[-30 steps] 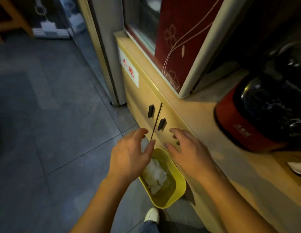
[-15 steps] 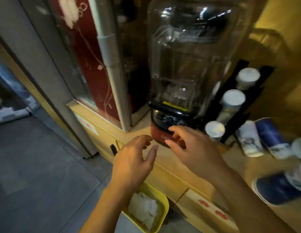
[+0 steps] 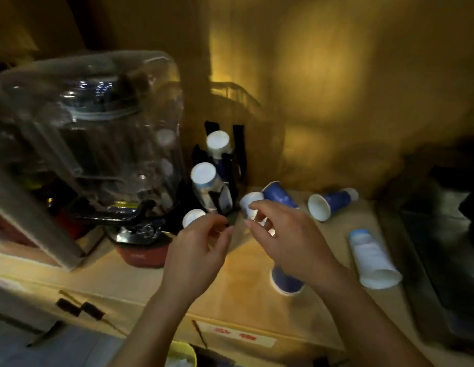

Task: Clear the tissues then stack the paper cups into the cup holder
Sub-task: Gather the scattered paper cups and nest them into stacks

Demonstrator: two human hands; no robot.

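Note:
Several paper cups lie scattered on the wooden counter [image 3: 230, 284]: a blue cup [image 3: 279, 195] and a small white-bottomed cup [image 3: 250, 203] near the holder, a blue cup on its side [image 3: 334, 201], a white stack on its side [image 3: 372, 259], and a blue cup [image 3: 285, 283] partly under my right wrist. The black cup holder [image 3: 225, 165] holds inverted cup stacks [image 3: 204, 176]. My left hand [image 3: 196, 255] and my right hand [image 3: 289, 239] hover over the counter, fingers curled and apart, empty. The yellow bin [image 3: 181, 352] with tissues shows at the bottom edge.
A large blender with a clear cover [image 3: 93, 133] and red base [image 3: 142, 254] stands left of the holder. A dark appliance [image 3: 442, 234] fills the right side. Cabinet doors with black handles [image 3: 79, 309] lie below the counter edge.
The view has swung up from the floor bin to the counter. Both hands rose from above the bin to the cups in front of the holder.

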